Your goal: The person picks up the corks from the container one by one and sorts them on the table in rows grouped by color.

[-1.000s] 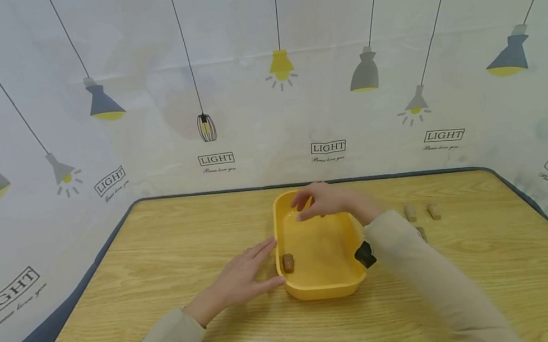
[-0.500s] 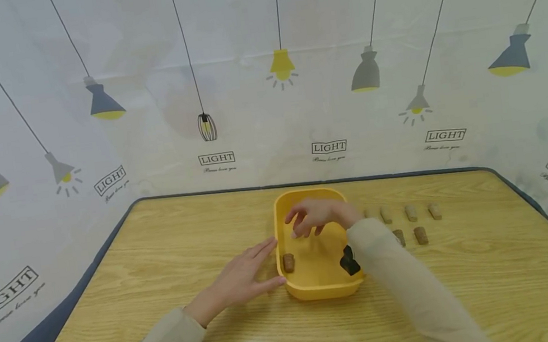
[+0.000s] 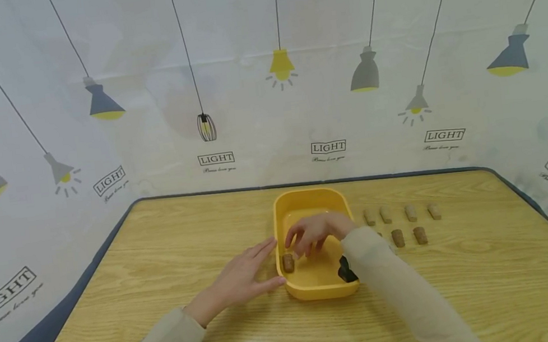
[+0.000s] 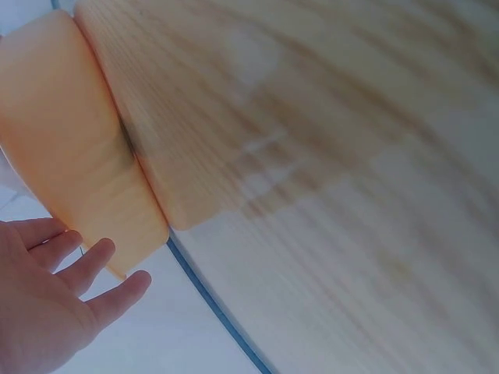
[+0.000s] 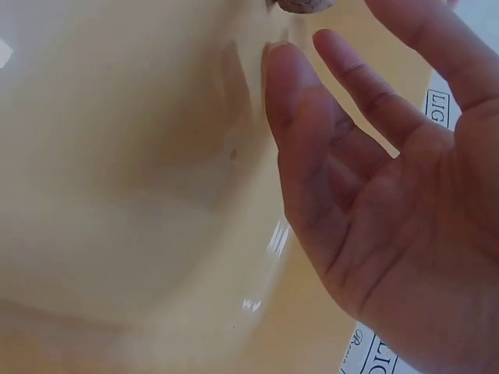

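Observation:
A deep yellow plastic bin stands on the table, with one brown cork stopper lying in its near left corner. My left hand lies along the outside of the bin's left wall, fingers straight and spread, fingertips at the rim. Inside the bin, my right hand reaches down with loosely bent fingers, thumb and fingertips right beside the cork. In the right wrist view nothing shows between those fingers, and the cork peeks in at the top edge.
Right of the bin, several cork stoppers stand in two rows, paler ones behind and browner ones in front; the right sleeve partly covers the front row. A printed curtain borders the wooden table at the back and sides.
My right hand has moved from the bin's far rim down and toward me to the cork inside, uncovering more corks on the table. My left hand has stayed at the rim.

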The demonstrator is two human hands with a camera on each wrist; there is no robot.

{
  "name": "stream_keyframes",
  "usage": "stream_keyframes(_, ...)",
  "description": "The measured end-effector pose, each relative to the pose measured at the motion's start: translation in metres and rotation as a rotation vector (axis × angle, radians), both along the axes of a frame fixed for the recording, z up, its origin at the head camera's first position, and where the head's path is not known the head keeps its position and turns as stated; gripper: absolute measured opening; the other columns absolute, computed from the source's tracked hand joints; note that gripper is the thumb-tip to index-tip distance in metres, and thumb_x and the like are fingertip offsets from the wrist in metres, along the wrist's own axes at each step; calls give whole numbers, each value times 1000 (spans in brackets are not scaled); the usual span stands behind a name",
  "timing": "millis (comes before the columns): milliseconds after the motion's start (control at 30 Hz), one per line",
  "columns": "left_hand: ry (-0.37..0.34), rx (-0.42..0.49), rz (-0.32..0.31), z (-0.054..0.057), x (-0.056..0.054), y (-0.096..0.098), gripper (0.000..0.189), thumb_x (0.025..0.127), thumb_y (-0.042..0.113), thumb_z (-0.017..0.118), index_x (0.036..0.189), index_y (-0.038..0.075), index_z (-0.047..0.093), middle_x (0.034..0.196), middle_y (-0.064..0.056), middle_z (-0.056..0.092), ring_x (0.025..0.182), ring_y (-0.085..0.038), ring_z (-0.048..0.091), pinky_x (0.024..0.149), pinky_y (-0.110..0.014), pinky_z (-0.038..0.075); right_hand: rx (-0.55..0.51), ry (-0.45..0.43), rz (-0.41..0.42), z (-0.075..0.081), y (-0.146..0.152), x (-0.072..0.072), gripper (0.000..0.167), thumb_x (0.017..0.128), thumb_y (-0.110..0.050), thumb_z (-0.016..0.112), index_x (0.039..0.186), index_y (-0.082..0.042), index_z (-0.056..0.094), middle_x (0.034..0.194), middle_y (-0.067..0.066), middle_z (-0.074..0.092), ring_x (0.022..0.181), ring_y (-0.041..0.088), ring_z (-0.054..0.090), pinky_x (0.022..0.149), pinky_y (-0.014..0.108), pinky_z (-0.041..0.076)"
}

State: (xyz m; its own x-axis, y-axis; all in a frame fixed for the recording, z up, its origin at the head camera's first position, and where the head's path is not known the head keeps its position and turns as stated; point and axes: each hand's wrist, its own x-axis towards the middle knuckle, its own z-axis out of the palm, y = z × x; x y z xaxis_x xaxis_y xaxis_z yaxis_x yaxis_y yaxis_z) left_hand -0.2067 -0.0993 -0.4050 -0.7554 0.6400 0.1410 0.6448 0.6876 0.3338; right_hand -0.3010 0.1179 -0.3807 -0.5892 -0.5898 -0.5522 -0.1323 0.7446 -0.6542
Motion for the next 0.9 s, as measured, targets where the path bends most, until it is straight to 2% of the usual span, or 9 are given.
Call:
stream_keyframes(267, 6, 11, 3, -1, -1, 0, 80, 82, 62, 42, 139, 8, 27, 142, -5, 26, 123, -24, 31, 95, -43, 29, 58, 7, 50, 3, -5, 9, 32, 77, -14, 67, 107, -12, 54, 93, 3, 55, 74, 17, 56, 66, 31, 48)
stream_keyframes(433, 0, 11, 4, -1, -1, 0, 80, 82, 62, 42, 140, 9, 26, 142, -5, 26, 123, -24, 30, 96, -43, 29, 96, 34, 65, 0, -10, 10, 33, 76, -18, 70, 104, -13, 54, 92, 2, 54, 73, 16, 56, 67, 31, 48)
stream_keyframes(600, -3, 1, 4, -1, -1, 1, 81, 82, 63, 41, 140, 9, 26, 142, -4, 25, 124, -24, 30, 96, -43, 29, 130, 75, 82, -6, -16, 10, 33, 73, -25, 73, 99, -14, 54, 86, 2, 53, 68, 13, 51, 62, 26, 46)
stream_keyframes(900, 2, -1, -3, -1, -1, 0, 81, 82, 63, 40, 140, 8, 25, 142, -5, 25, 124, -25, 30, 96, -43, 29, 189, 182, 109, -10, -22, 10, 33, 71, -30, 74, 93, -15, 54, 84, -1, 52, 74, 12, 47, 64, 23, 40)
